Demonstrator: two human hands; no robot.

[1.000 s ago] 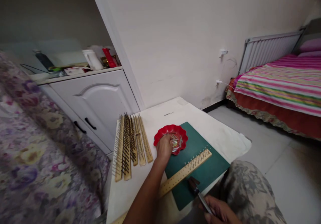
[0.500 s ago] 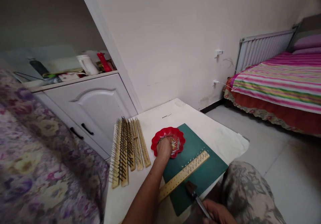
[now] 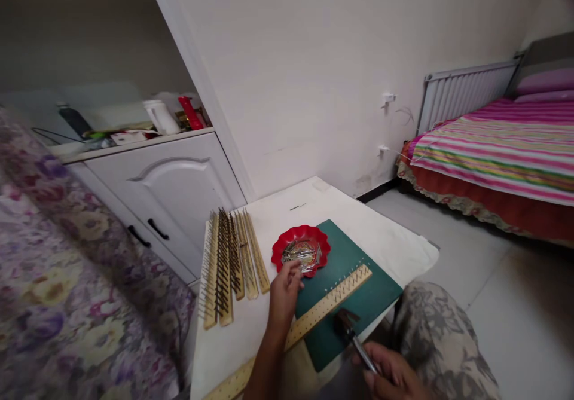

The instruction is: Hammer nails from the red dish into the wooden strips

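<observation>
A red scalloped dish of small metal nails sits on a green mat on the white table. My left hand hovers just below the dish, fingers pinched together on something too small to make out. A long wooden strip with a row of nails standing in it lies across the mat. My right hand grips the handle of a small hammer, whose head rests near the strip's lower part.
Several wooden strips studded with nails lie side by side on the table's left. A floral cloth is at left, a white cabinet behind, a striped bed at right, and my knee by the table.
My left hand has drawn back out of the red dish toward me, fingers pinched. The right hand still holds the hammer in nearly the same place.
</observation>
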